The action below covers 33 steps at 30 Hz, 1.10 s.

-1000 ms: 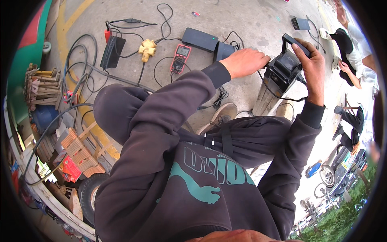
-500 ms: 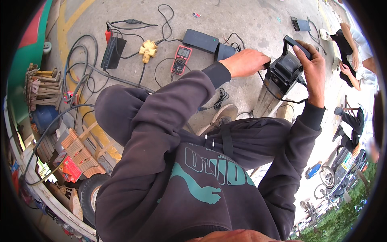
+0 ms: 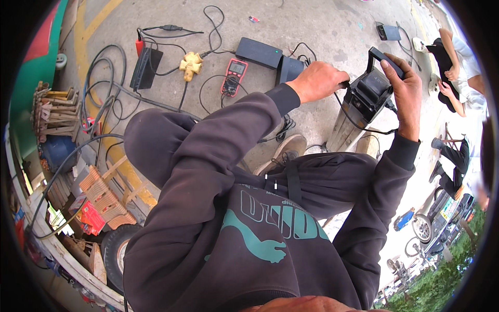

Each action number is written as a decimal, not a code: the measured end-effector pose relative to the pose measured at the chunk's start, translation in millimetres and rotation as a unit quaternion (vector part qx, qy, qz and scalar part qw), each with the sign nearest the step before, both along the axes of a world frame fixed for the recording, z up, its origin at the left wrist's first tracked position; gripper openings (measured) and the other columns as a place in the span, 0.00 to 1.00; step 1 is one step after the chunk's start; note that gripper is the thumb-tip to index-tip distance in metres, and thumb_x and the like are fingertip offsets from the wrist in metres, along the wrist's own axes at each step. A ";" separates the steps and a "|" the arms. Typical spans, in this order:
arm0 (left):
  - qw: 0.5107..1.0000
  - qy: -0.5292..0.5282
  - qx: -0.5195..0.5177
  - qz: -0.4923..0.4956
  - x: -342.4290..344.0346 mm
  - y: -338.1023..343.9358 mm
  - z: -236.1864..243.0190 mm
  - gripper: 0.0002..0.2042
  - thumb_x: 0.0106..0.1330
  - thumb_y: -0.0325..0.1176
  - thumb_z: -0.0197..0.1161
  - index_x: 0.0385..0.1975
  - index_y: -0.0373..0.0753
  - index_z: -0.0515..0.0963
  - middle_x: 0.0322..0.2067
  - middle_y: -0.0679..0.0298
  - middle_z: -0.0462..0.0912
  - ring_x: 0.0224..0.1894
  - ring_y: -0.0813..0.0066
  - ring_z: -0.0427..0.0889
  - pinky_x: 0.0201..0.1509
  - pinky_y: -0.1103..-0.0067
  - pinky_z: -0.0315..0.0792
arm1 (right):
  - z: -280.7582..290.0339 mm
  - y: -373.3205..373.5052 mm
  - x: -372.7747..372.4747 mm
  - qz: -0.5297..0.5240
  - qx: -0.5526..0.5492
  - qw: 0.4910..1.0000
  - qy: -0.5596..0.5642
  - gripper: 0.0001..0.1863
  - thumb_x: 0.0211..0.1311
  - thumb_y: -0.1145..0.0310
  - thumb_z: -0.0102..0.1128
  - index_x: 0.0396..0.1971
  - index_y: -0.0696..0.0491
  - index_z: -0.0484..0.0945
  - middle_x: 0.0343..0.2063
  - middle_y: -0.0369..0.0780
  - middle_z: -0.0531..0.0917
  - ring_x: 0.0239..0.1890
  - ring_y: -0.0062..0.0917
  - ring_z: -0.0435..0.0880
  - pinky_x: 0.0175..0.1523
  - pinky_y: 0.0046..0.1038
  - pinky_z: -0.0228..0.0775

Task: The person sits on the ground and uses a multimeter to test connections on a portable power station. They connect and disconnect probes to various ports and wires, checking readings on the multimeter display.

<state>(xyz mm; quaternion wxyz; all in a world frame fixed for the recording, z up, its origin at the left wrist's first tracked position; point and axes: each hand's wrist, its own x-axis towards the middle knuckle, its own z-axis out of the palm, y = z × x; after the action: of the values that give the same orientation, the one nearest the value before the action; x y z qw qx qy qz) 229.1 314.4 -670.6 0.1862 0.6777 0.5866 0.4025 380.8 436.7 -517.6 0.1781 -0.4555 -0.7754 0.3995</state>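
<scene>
Still both hands clenched — left hand [image 3: 317, 80] on cable [image 3: 358, 122], right hand [image 3: 405, 91] on battery pack [image 3: 358, 106] handle; unmoved

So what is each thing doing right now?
Battery pack: upright on the ground, handle up.
Left hand: on a black cable at the pack's top.
Right hand: gripping the pack's handle.
Meter: lying flat, face up.
Yellow plug adapter: lying on the ground, cable attached.
</scene>
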 end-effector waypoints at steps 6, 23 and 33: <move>0.999 0.037 0.030 0.000 -21.9 6.5 -5.4 0.25 0.65 0.27 0.62 0.64 0.41 0.70 0.61 0.57 0.77 0.62 0.55 0.75 0.65 0.66 0.72 | -8.9 7.8 -2.8 0.016 0.034 0.999 -0.002 0.21 0.62 0.58 0.72 0.48 0.58 0.85 0.31 0.34 0.85 0.32 0.12 0.79 0.39 0.16 0.70; 0.950 0.302 -0.050 0.062 -125.2 43.9 -47.8 0.08 0.66 0.36 0.64 0.41 0.43 0.82 0.49 0.64 0.80 0.55 0.62 0.79 0.47 0.65 0.79 | -151.3 126.4 -56.3 0.095 0.170 0.965 -0.177 0.23 0.57 0.52 0.70 0.45 0.54 0.87 0.36 0.47 0.89 0.41 0.39 0.89 0.50 0.35 0.79; 0.960 0.201 -0.020 0.192 -119.7 39.3 -63.5 0.14 0.64 0.38 0.68 0.46 0.42 0.77 0.44 0.62 0.78 0.50 0.59 0.80 0.44 0.66 0.77 | -255.9 161.8 -87.5 0.159 0.158 0.955 -0.194 0.23 0.56 0.50 0.70 0.44 0.53 0.88 0.37 0.48 0.89 0.41 0.41 0.89 0.50 0.37 0.79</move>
<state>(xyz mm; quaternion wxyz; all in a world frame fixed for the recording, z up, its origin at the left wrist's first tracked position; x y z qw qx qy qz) 109.4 353.7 -734.0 -0.0023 0.6155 0.7389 0.2742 293.3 598.5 -773.4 0.0287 -0.3613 -0.9105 0.1989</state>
